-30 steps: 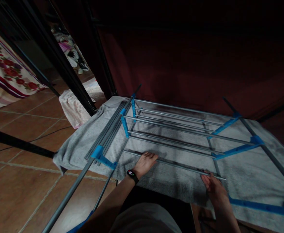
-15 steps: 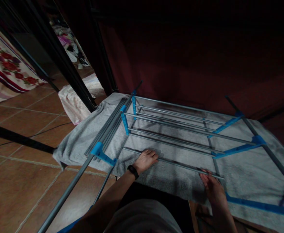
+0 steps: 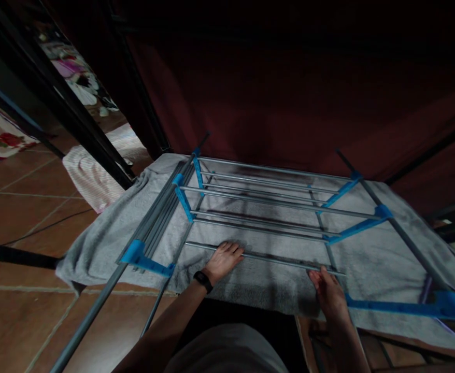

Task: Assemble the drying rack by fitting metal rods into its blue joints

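A thin grey metal tube (image 3: 274,260) runs crosswise in front of me, low over a grey blanket. My left hand (image 3: 223,260), with a black band at the wrist, is closed over the tube from above, left of its middle. Near the tube's right end, my right hand (image 3: 326,290) grips it with the thumb on top and the fingers below. Beyond both hands lies a partly built rack of grey tubes and blue plastic brackets (image 3: 351,230), with several crossbars (image 3: 258,199) fitted between its sides. The near left bracket (image 3: 145,259) and near right bracket (image 3: 394,306) have no crossbar between them.
A bundle of loose grey tubes (image 3: 159,217) rests on the blanket (image 3: 95,243) at the left. Dark metal posts (image 3: 83,129) stand left, beside a tiled floor (image 3: 21,223). A dark red curtain (image 3: 282,103) hangs behind. A striped cloth (image 3: 91,171) lies back left.
The view has turned and shifted, so the rack sits further left in the picture. Both hands keep their hold on the tube, which stays crosswise in nearly the same place relative to the rack.
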Motion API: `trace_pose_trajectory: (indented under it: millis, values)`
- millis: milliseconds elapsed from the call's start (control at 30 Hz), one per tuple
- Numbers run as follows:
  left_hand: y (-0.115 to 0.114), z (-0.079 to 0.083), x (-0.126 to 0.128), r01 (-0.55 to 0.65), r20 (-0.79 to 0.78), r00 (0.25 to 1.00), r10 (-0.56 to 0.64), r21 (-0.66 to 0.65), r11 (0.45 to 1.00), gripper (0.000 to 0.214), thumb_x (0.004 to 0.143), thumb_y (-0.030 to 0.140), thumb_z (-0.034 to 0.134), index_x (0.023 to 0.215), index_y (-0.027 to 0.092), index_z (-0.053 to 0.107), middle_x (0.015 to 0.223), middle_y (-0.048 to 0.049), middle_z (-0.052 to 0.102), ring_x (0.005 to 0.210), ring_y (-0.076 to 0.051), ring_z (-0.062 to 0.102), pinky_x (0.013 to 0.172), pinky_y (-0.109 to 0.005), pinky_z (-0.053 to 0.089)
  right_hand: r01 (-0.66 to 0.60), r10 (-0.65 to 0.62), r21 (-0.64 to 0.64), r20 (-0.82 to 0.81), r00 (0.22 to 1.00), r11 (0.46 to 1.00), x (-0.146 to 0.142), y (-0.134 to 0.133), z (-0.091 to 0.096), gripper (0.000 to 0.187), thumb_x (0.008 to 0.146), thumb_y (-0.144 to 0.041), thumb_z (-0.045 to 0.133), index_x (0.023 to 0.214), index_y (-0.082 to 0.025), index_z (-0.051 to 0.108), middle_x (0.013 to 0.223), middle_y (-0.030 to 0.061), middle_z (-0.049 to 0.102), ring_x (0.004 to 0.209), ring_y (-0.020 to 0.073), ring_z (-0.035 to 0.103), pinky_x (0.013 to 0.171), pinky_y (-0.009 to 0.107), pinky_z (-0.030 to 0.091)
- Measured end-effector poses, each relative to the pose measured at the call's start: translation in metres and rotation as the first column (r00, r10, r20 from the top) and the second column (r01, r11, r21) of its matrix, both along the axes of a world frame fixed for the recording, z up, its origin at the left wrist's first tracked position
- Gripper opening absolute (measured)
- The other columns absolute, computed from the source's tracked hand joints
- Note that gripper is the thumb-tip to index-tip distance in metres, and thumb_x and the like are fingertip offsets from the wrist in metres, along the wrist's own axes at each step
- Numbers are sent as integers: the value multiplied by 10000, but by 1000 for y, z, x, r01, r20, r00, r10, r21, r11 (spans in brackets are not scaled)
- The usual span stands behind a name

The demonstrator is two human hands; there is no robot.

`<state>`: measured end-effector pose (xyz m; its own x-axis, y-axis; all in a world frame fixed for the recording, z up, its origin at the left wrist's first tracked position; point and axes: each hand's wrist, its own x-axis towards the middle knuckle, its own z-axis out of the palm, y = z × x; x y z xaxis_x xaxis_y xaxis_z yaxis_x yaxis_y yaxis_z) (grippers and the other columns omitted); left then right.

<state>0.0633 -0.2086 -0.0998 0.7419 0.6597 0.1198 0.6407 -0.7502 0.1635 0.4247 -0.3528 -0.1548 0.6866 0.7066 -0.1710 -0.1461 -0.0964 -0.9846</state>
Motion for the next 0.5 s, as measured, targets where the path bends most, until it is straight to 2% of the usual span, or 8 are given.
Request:
trace_pose_trajectory:
  millis: [67, 133, 333, 500]
  values:
    - [1, -1, 0, 5, 25, 1000, -5, 6, 1000, 163, 1040, 298, 541, 1073, 199, 666, 1045, -61, 697, 1017, -226, 635, 955, -382, 455, 102, -103, -18, -148, 984, 995, -3, 2, 0, 265, 772, -501, 736, 801, -263, 624, 826, 61, 726, 860, 265, 734, 897, 482, 629]
    - [2, -2, -1, 15, 56, 998, -16, 13, 1000, 169, 1042, 291, 532, 1088, 196, 664, 1040, -62, 709, 996, -227, 646, 937, -384, 470, 149, -147, -9, -222, 964, 989, -5, 4, 2, 261, 751, -471, 775, 817, -256, 642, 849, 54, 738, 873, 256, 743, 909, 470, 635]
    - [7, -12, -11, -22, 146, 989, 11, 73, 997, 243, 1054, 293, 471, 1097, 195, 689, 1022, -87, 735, 980, -261, 670, 930, -424, 493, 217, -170, 57, -444, 880, 975, -5, 12, 16, 321, 632, -327, 904, 839, -217, 684, 813, -5, 758, 749, 170, 740, 787, 303, 657]
    - [13, -21, -30, -119, 185, 978, 98, 101, 988, 317, 1057, 319, 427, 1115, 200, 714, 1063, -107, 751, 1010, -289, 680, 940, -455, 502, 248, -165, 101, -507, 846, 963, -4, 19, 23, 271, 664, -221, 871, 859, -211, 683, 835, 3, 781, 766, 161, 757, 756, 266, 656]
